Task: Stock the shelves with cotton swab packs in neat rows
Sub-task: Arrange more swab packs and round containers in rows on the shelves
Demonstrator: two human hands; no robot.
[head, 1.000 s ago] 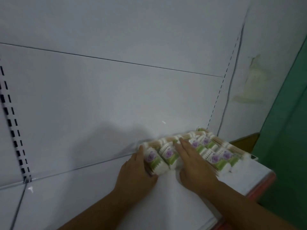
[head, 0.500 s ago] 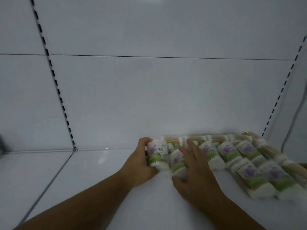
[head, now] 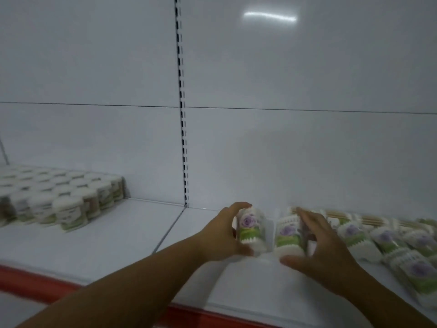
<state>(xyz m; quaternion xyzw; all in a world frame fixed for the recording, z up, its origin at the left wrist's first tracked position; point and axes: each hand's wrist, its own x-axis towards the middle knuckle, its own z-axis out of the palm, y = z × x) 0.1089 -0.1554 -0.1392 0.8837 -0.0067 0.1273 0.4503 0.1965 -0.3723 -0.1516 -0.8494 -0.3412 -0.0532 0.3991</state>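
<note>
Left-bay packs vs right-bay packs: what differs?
Left-bay packs stand upright in tight rows; right-bay packs lie flat, loosely fanned. Left-bay packs untouched; of right-bay packs, left hand grips the end pack, right hand touches the next pack. Both white, green labels.

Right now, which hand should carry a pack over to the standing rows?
Probably the left hand: its fingers curl round a swab pack, and it is nearer the standing rows. The right hand only lies open over the next pack.
</note>
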